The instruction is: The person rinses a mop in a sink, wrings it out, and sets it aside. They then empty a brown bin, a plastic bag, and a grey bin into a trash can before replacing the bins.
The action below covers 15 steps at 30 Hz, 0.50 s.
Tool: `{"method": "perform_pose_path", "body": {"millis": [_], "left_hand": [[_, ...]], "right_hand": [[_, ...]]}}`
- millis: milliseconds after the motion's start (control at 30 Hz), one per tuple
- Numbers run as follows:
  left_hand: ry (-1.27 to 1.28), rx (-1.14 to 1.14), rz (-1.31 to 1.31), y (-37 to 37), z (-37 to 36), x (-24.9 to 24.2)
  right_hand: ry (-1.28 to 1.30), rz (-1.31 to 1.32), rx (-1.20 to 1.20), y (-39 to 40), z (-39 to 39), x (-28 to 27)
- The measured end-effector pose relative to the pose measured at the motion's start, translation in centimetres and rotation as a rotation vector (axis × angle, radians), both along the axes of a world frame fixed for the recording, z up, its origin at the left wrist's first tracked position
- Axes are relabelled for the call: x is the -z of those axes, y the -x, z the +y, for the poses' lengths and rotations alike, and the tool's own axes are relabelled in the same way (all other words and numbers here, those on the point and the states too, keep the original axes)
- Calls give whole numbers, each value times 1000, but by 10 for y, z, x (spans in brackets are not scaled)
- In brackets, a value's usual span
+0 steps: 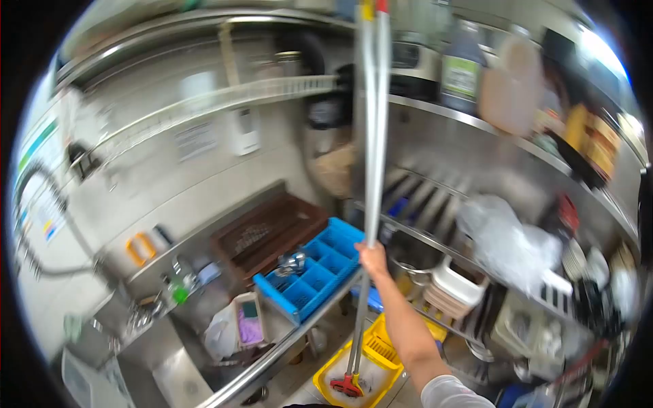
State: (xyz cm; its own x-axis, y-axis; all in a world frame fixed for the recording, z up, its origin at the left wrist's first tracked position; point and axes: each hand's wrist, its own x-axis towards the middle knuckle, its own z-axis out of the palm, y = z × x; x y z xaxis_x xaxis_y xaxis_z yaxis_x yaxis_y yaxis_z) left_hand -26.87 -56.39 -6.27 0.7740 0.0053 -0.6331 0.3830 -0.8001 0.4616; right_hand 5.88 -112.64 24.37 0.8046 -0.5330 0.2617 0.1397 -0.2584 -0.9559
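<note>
Wall notices (pixel 196 139), bottle label (pixel 460 76): blurred, no text legible.

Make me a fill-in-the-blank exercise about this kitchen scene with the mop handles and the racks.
1. The right hand grips two long metal ____ that stand upright.
2. The lower end of the mop handles sits in a ____ bucket on the floor.
3. The compartment rack on the counter edge is coloured ____.
4. Behind that rack lies a flat ____ rack.

Missing words: handles; yellow; blue; brown
</note>
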Motion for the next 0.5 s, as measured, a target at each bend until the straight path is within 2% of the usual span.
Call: {"method": "perform_pose_path", "body": {"millis": [33,67,100,133,167,200,233,267,300,333,367,400,433,500], "left_hand": [[-16,-72,-49,24,13,-1],[-49,-85,-150,47,26,3],[-116,77,-495,67,44,12],[-192,-384,-116,102,50,13],[-154,-516,-138,126,56,30],[-133,-552,-231,157,50,33],[-125,-621,10,178,51,39],[-136,-780,-294,215,44,52],[-31,-975,-137,231,30,20],[-28,-1091,-129,264,17,16],[-65,-1169,-99,286,6,18],[-106,-1220,-78,300,8,25],[-105,-1264,-70,317,-1,26],[-9,-1431,25,359,-7,29]], "right_hand": [[-50,93,-68,-6,1,-6],[40,120,-94,-11,-1,1],[104,94,-108,-7,-1,10],[93,100,-110,7,4,13],[18,-7,-106,-26,-8,64],[474,-84,-146,-45,-34,105],[385,265,101,0,8,49],[613,37,301,7,20,61],[729,109,317,8,16,65],[576,121,195,54,58,23],[589,89,110,46,50,77],[655,-47,-10,68,108,69],[723,-170,-116,129,176,45],[834,-405,-295,186,277,98]]}}
